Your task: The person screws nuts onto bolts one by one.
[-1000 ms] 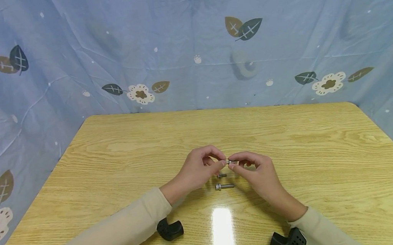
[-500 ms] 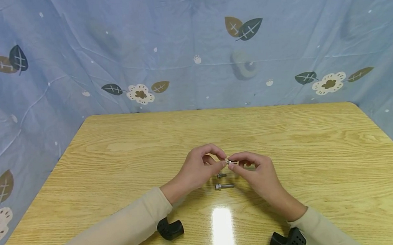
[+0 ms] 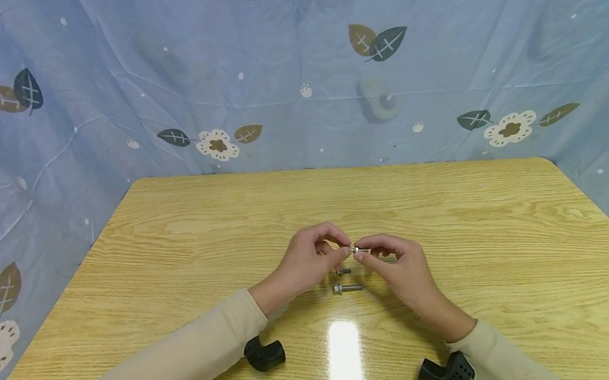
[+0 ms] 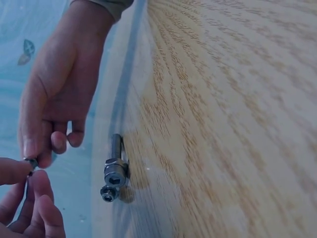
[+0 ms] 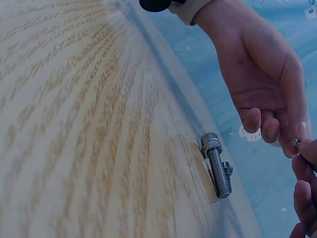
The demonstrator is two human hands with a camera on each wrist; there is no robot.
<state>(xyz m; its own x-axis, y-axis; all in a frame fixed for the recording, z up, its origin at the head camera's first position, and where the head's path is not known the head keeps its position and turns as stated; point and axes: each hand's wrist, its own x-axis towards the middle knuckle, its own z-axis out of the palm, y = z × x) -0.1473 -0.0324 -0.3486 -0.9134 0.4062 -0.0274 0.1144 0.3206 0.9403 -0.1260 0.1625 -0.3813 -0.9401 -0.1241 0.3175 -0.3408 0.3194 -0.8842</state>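
Fingertips of my left hand (image 3: 310, 262) pinch one end of a small metal bolt (image 3: 357, 249) held above the table. My right hand (image 3: 404, 265) pinches it from the other side, thumb below and index finger above. A nut shows on the bolt between the two hands, and its thin shank points right. Below them lies a short bolt (image 3: 344, 271), partly behind the left fingers in the head view. Nearer to me is a longer, thicker bolt (image 3: 348, 288). In the right wrist view this long bolt (image 5: 215, 163) has a nut up against its round socket head.
The wood-grain table (image 3: 221, 220) stretches to both sides. A blue patterned curtain (image 3: 273, 67) hangs behind its far edge and on the left. Black wrist devices (image 3: 264, 355) sit under both sleeves, and a bright reflection (image 3: 345, 360) lies on the near tabletop.
The left finger and thumb shift slightly at the bolt's end, and its nut looks a little turned. Both arms and the two bolts on the table stay in place.
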